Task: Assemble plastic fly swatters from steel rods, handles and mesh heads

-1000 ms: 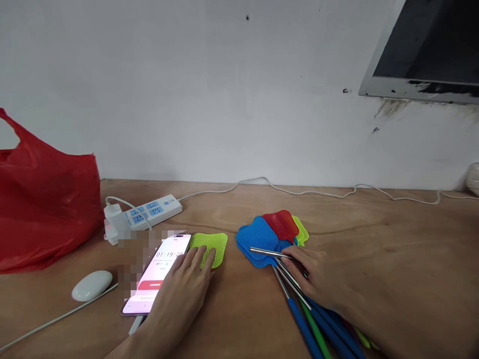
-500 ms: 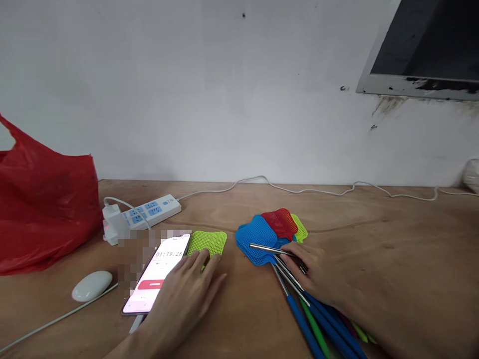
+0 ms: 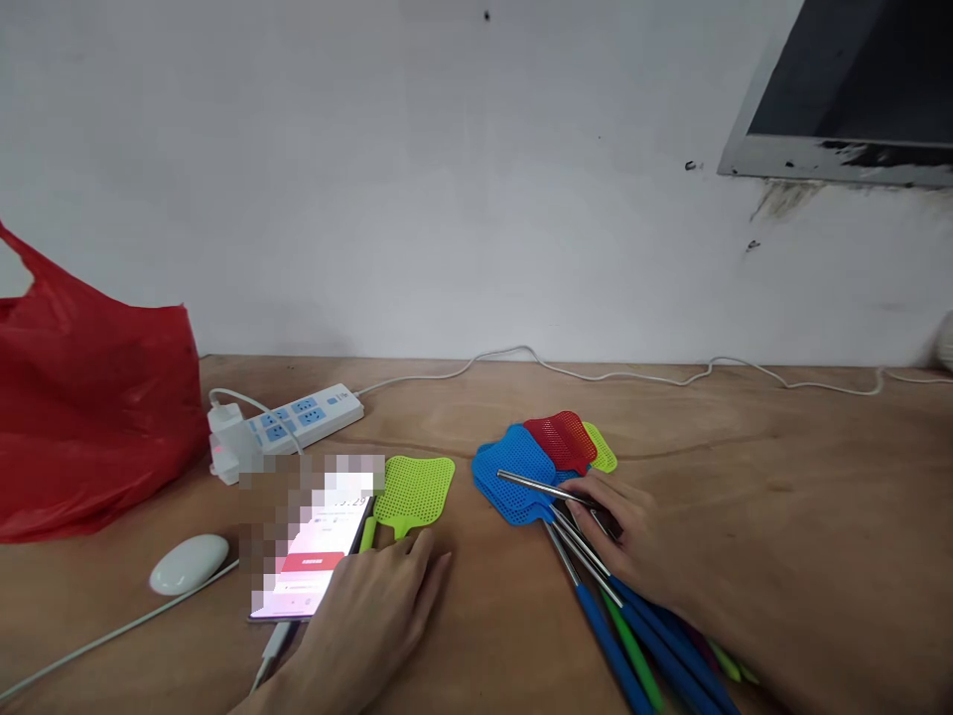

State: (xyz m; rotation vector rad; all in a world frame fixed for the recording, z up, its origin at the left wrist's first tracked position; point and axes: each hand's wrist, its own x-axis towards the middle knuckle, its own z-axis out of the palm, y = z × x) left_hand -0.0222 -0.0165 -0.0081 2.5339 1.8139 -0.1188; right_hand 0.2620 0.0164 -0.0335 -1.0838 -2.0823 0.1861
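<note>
Plainly, the right hand (image 3: 621, 536) has its grip closed on a thin steel rod (image 3: 528, 485), pinched between thumb and fingers, with the rod's bare end sticking out leftward over the blue swatter heads (image 3: 513, 472). Those mesh heads lie overlapped on the wooden counter (image 3: 781, 536), and behind them sit a red swatter head (image 3: 562, 442) and, at its right edge, part of a yellow-green swatter head (image 3: 602, 452). Metal shafts (image 3: 562, 556) run from the pile toward the near edge, into blue handles (image 3: 607, 636) and a green handle (image 3: 632, 650), some passing beneath the right forearm. The left hand (image 3: 383, 596) rests palm down at the neck of a lime swatter (image 3: 417, 492), which lies flat and well apart from the pile; how far that grip is closed I cannot tell — the fingertips are bent out of sight. Just left of the lime swatter lies a lit phone (image 3: 317, 566), partly blurred out, with a white cable (image 3: 277, 645) at its near end. Farther left are a white mouse (image 3: 189, 563) and a red plastic bag (image 3: 96, 427); a power strip (image 3: 320, 417) with a plugged-in adapter (image 3: 234, 442) lies beyond the phone — its cord (image 3: 447, 376) trails along by the wall.
</note>
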